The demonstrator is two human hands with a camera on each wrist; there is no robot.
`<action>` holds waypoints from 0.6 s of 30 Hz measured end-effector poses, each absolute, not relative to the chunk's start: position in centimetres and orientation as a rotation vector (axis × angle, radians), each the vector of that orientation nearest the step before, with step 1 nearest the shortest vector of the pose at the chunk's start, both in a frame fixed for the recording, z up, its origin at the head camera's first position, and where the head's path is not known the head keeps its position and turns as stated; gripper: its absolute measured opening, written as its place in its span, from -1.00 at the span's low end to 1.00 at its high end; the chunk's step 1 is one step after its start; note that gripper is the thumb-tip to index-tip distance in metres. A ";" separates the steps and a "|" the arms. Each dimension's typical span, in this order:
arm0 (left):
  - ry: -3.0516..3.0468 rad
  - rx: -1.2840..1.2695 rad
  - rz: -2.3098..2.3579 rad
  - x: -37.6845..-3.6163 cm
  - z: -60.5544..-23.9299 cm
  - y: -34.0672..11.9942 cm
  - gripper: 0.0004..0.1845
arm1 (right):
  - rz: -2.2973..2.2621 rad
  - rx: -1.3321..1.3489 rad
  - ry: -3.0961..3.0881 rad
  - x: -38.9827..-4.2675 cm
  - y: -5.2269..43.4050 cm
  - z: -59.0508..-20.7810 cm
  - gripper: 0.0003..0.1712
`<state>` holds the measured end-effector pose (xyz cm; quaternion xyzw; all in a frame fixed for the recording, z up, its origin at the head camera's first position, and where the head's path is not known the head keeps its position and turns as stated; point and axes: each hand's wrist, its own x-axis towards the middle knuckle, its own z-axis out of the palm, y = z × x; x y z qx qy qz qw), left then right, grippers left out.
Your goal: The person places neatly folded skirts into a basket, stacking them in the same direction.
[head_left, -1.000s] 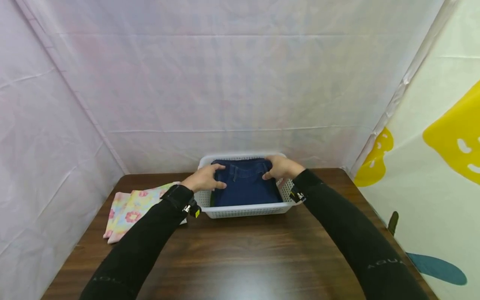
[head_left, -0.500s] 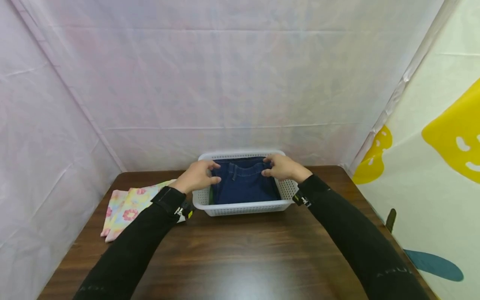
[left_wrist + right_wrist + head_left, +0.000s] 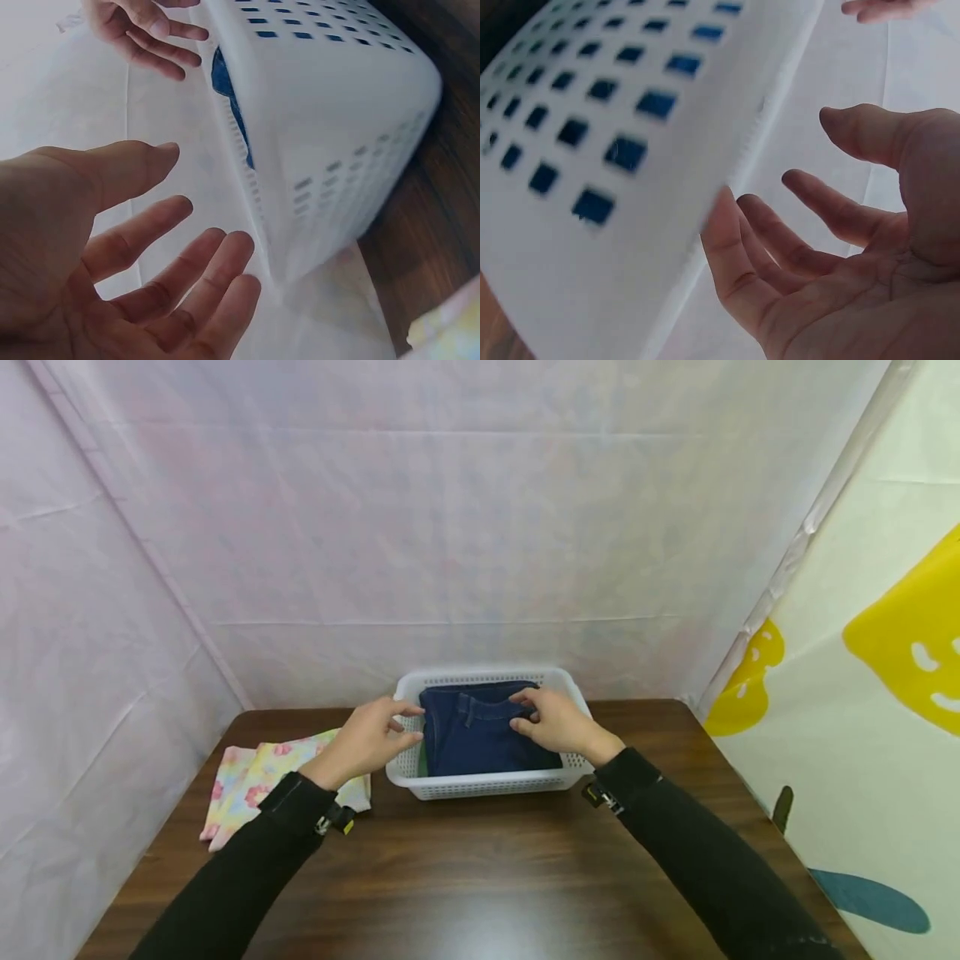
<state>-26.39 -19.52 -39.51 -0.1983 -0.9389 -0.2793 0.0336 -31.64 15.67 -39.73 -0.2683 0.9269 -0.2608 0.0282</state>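
1. Pulling back from 1 s ago: both hands sliding off the folded jeans (image 3: 480,739) and coming nearer the body. Jeans staying put inside the white basket (image 3: 487,785), in the middle at the back of the brown table (image 3: 480,877).
2. Left hand (image 3: 367,739) now hovering by the basket's left rim, off the cloth, above the edge of the flowery cloth (image 3: 255,777) lying w/ no gap beside the basket.
3. Right hand (image 3: 551,722) hanging over the right side of the jeans, fingertips near the waistband; touching or just above, can't tell.
4. Doing it well, prob.: lifting hands straight up and slow, not dragging the top fold, not bumping the basket rim.
5. Grip, left: fingers (image 3: 172,270) spread wide and loose, holding nothing, basket wall (image 3: 322,127) just beside.
6. Grip, right: fingers (image 3: 780,247) relaxed, a bit bent, holding nothing, close to the basket side (image 3: 592,150).
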 end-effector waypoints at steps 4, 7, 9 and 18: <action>-2.824 -0.606 -0.820 -25.2 -40.2 -21.1 -0.55 | -0.814 -0.853 2.829 -30.8 14.5 -39.9 -0.40; -2.796 -0.571 -0.818 -24.4 -40.7 -22.4 -0.55 | -0.820 -0.880 2.801 -30.2 13.5 -39.8 -0.39; -2.791 -0.547 -0.822 -24.0 -41.0 -23.3 -0.56 | -0.824 -0.905 2.780 -29.8 13.0 -39.8 -0.38; -2.874 -0.433 -0.800 -24.3 -42.6 -27.9 -0.49 | -0.843 -0.994 2.719 -28.5 10.5 -39.8 -0.39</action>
